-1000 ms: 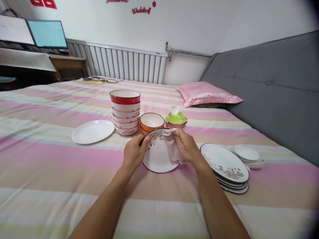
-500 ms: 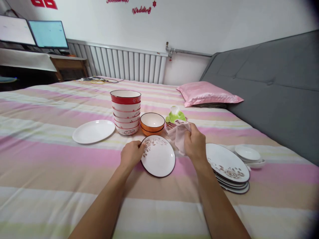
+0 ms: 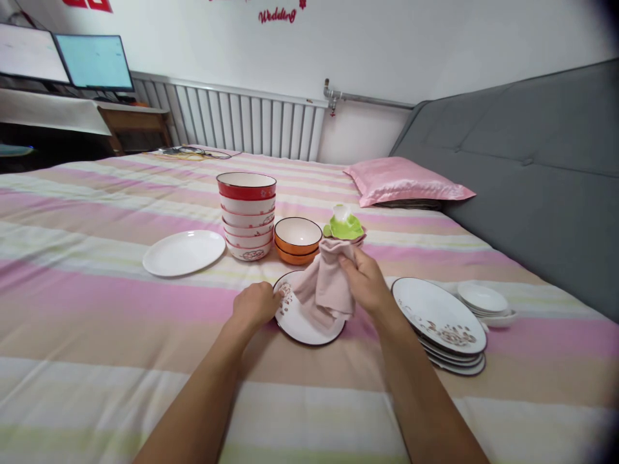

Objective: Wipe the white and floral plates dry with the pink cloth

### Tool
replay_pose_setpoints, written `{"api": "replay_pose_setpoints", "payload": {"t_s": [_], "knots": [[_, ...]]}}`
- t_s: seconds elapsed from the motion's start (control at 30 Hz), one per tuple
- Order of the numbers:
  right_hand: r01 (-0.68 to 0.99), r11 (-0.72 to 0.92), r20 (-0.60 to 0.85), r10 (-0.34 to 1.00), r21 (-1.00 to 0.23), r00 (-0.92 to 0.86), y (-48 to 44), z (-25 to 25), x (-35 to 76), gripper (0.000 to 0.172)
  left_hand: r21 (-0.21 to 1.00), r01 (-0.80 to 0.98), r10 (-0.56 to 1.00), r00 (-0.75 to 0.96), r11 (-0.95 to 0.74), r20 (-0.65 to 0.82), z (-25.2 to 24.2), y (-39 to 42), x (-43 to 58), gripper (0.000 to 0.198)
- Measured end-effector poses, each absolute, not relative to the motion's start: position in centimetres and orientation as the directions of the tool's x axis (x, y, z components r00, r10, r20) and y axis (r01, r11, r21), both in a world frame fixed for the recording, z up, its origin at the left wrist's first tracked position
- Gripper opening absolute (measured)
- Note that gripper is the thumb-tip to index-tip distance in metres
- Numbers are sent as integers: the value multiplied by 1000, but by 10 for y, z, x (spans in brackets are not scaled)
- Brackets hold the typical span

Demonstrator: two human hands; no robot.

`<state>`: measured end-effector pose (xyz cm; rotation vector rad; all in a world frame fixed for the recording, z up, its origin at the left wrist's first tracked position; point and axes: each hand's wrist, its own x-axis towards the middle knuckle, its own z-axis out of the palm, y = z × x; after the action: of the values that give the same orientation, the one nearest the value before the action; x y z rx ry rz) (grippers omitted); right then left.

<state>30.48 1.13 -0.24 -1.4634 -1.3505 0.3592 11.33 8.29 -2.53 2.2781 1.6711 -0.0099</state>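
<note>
My left hand (image 3: 252,305) grips the left rim of a white plate with a brown flower pattern (image 3: 300,321), which lies on the striped bedspread (image 3: 120,335). My right hand (image 3: 366,282) is closed on a pale pink cloth (image 3: 325,285), and the cloth hangs down over the plate's right half. Just behind the plate sit two nested orange bowls (image 3: 296,239) and a green leaf-shaped dish (image 3: 343,227) on a small pink stack.
A stack of red-and-white bowls (image 3: 247,216) and a plain white plate (image 3: 184,252) lie to the left. A stack of patterned plates (image 3: 441,322) and small white saucers (image 3: 483,300) lie to the right. A pink pillow (image 3: 407,183) rests by the grey headboard (image 3: 536,167).
The plate went from held tilted to lying flat on the bed. My right hand lifted the cloth away to the right, then brought it back over the plate.
</note>
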Motion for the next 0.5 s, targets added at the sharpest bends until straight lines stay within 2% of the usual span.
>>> {"api": "replay_pose_setpoints", "payload": {"t_s": [0.1,0.17,0.23,0.37,0.5], "knots": [[705,-11,311,892,-709,327,23,-21,300,32,231,936,931,311,-265,-192,-25,82,114,38],[771,-59,266,919,-634,289,25,-29,295,33,225,937,930,311,-267,-193,-24,82,114,39],[800,5,229,959,-600,166,23,-32,289,40,219,936,928,317,-274,-195,-24,82,114,38],[816,136,78,991,-561,-112,14,-31,283,73,213,933,921,333,-290,-204,-23,82,114,39],[853,152,-111,965,-500,-237,12,-33,283,62,203,934,918,335,-294,-211,-24,82,114,41]]}}
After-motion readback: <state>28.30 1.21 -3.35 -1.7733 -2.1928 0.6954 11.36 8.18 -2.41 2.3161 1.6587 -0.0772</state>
